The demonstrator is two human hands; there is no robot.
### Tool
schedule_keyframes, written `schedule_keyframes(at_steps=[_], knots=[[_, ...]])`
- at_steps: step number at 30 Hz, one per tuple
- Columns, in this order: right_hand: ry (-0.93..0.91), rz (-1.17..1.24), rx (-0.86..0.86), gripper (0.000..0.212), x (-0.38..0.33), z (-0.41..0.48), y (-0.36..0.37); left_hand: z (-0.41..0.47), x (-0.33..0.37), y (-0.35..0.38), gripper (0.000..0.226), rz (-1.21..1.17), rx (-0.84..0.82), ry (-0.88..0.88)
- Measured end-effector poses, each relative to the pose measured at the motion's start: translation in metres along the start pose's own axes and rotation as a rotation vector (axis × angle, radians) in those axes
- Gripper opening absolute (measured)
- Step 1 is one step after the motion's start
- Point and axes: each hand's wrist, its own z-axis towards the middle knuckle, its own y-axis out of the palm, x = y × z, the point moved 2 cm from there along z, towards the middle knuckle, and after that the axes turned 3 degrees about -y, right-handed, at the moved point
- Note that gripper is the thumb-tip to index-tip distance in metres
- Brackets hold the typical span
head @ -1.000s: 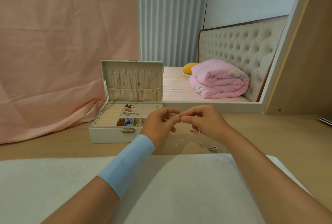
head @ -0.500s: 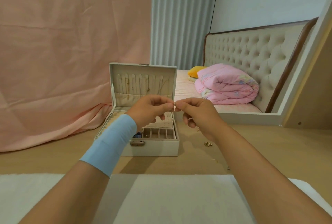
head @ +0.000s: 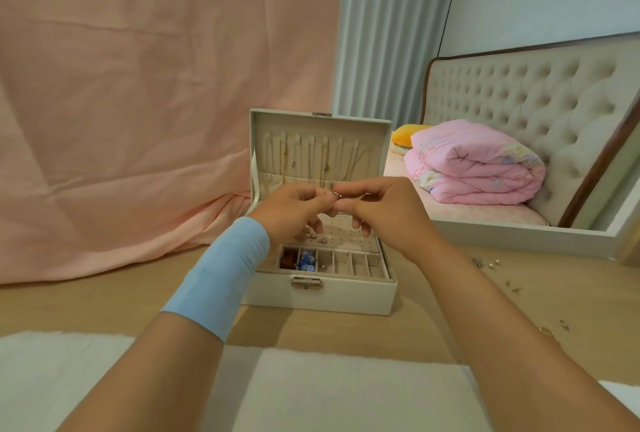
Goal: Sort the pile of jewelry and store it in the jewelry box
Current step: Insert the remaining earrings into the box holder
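The white jewelry box (head: 322,296) stands open on the wooden table, lid upright with thin necklaces hanging inside. Its front compartments hold red and blue pieces (head: 298,258); small earrings lie on the perforated pad. My left hand (head: 294,210) and my right hand (head: 377,210) meet above the box, fingertips pinching one small metallic earring (head: 335,195) between them. Loose jewelry pieces (head: 485,263) are scattered on the table to the right.
A pink cloth backdrop (head: 138,120) drapes behind the box at left. A mirror (head: 519,154) leans at the back right, showing a bed and a folded pink quilt. A white cloth (head: 329,393) covers the near table edge. More small pieces (head: 554,327) lie near my right forearm.
Both hands have lifted the small piece from the table by the pile and carried it left, over the open box. The camera view has shifted too.
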Motion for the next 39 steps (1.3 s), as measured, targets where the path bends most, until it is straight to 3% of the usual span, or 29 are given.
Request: schedule_keyframes(at_steps=[4,7,12,19,25,28,35,39], knots=[[0.0,-0.025,0.073,0.011,0.007,0.002,0.003,0.0,-0.002,-0.005,0.02,0.053,-0.006,-0.021],[-0.007,-0.149,0.103,0.009,0.014,0.002,0.004,0.001,-0.006,-0.012,0.016,0.114,0.085,-0.021],[0.002,-0.667,-0.054,0.005,0.018,-0.005,0.015,0.005,-0.01,-0.023,0.016,0.048,0.227,-0.004],[-0.068,-0.845,-0.118,0.01,0.014,-0.005,0.019,0.004,-0.01,-0.017,0.013,0.056,0.215,0.01],[-0.066,-0.821,-0.217,0.01,0.014,-0.004,0.017,0.004,-0.009,-0.015,0.012,0.05,0.214,0.008],[0.0,-0.699,-0.257,0.014,0.018,-0.001,0.014,0.004,-0.01,-0.014,0.018,0.065,0.22,0.0],[0.002,-0.215,-0.047,0.024,0.008,0.002,0.006,0.0,-0.004,-0.003,0.023,0.052,0.204,-0.009],[0.008,-0.125,0.064,0.017,0.007,0.001,0.003,-0.001,0.001,0.004,0.02,0.022,0.189,0.017]])
